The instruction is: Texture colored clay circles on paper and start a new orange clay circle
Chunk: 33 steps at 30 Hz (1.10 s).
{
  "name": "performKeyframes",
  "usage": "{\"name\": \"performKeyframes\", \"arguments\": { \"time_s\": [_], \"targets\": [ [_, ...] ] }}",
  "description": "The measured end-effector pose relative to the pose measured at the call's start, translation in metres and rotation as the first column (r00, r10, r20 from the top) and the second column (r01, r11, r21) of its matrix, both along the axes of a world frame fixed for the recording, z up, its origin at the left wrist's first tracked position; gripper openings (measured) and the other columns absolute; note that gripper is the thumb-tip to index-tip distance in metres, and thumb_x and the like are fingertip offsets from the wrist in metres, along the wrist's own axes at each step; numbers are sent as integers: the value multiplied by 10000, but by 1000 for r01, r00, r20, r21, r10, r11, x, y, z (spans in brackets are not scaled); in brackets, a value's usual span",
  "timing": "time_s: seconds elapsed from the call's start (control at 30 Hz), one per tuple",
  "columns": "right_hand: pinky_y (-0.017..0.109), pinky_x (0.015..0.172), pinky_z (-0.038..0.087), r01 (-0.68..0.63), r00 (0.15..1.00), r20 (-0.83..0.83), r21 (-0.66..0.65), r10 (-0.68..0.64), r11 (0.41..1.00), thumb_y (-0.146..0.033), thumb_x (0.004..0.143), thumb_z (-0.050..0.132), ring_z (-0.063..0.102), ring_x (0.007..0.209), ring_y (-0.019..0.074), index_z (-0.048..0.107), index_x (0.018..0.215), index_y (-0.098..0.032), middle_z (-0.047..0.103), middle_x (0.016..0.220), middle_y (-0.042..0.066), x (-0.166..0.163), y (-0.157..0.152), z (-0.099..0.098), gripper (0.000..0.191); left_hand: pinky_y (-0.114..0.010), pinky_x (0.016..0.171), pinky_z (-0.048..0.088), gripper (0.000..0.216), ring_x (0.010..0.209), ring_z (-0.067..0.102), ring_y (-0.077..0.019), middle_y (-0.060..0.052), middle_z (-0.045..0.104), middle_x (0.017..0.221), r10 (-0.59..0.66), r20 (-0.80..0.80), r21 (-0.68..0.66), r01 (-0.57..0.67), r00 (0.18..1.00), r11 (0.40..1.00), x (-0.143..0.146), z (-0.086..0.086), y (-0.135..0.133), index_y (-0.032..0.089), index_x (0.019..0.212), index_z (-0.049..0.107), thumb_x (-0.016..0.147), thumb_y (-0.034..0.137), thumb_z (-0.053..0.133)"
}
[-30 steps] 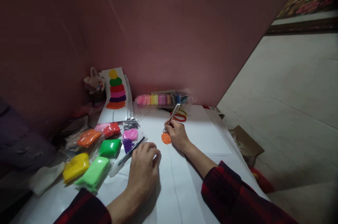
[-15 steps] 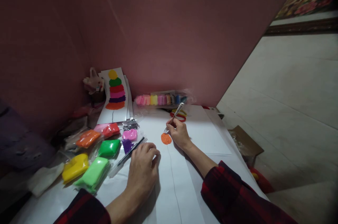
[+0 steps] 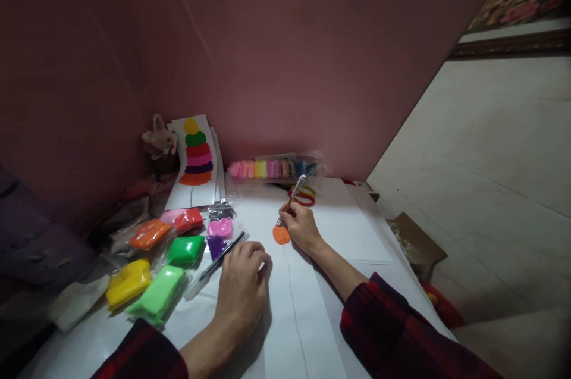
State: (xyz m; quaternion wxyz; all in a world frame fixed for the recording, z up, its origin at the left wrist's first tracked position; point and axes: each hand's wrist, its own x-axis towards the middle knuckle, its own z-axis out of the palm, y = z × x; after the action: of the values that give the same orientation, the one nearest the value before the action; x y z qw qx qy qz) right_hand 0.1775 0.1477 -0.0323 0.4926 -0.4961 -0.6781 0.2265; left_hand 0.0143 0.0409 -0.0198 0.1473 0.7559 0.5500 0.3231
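Note:
My right hand (image 3: 301, 226) is closed round a thin tool with a white handle (image 3: 295, 190), whose tip touches a flat orange clay disc (image 3: 281, 235) stuck on a white paper sheet (image 3: 307, 319). A thin drawn line runs down the sheet from the disc. My left hand (image 3: 242, 284) rests knuckles-up on the same sheet, fingers curled under, beside a black pen (image 3: 222, 254). Nothing shows inside the left hand.
Bagged clay lumps lie at left: orange (image 3: 149, 233), red (image 3: 188, 219), pink (image 3: 220, 226), purple (image 3: 215, 244), green (image 3: 184, 249), light green (image 3: 157, 294), yellow (image 3: 128, 281). A finished clay picture (image 3: 195, 159) leans on the wall. A box of clay sticks (image 3: 273, 168) and scissors (image 3: 303, 196) sit behind.
The tool's handle in my right hand tilts slightly back and forth over the orange disc. My left hand stays where it was.

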Motion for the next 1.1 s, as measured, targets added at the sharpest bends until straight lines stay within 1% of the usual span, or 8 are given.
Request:
{"name": "performKeyframes", "arguments": {
  "time_s": [0.13,0.37,0.5,0.7,0.9,1.1],
  "targets": [
    [272,616,459,21,1000,-12,17,-21,1000,-234,801,513,582,602,156,584,768,-196,610,668,0,0,0,0,87,-392,813,395,187,981,543,-234,-33,632,987,2,8,6,-2,1000,1000,0,-1,0,198,784,632,824,49,528],
    [263,586,464,15,1000,-23,8,-15,1000,-237,791,531,579,579,152,593,754,-191,609,643,-5,-1,0,0,85,-392,812,395,190,979,541,-231,-33,632,992,-1,5,2,1,1000,1000,-1,-1,0,194,784,631,827,46,520],
    [265,589,471,34,999,-43,17,-33,999,-237,785,514,581,594,154,581,751,-189,603,656,3,1,2,1,90,-394,812,393,194,984,536,-232,-33,630,997,-9,-1,-11,9,1000,1000,-1,-1,0,197,787,632,831,50,514],
    [263,574,464,1,1000,-25,7,-1,1000,-232,763,536,571,567,151,589,715,-192,597,624,-3,1,0,2,82,-396,812,391,186,978,537,-232,-32,631,995,-8,3,-3,8,1000,1000,-1,-1,1,198,783,629,831,56,519],
    [273,604,483,34,998,-59,20,-33,999,-261,776,505,589,609,162,583,742,-193,610,664,12,1,1,3,108,-386,802,390,185,977,545,-232,-29,635,982,-1,-1,6,1,1000,1000,-1,-1,1,197,779,633,822,46,535],
    [262,578,466,1,1000,-31,17,0,1000,-238,767,516,569,563,149,584,715,-193,591,627,-3,1,0,4,96,-384,813,390,201,984,543,-228,-29,634,989,0,6,14,0,1000,1000,-1,-2,0,197,793,637,820,30,527]
  ]
}}
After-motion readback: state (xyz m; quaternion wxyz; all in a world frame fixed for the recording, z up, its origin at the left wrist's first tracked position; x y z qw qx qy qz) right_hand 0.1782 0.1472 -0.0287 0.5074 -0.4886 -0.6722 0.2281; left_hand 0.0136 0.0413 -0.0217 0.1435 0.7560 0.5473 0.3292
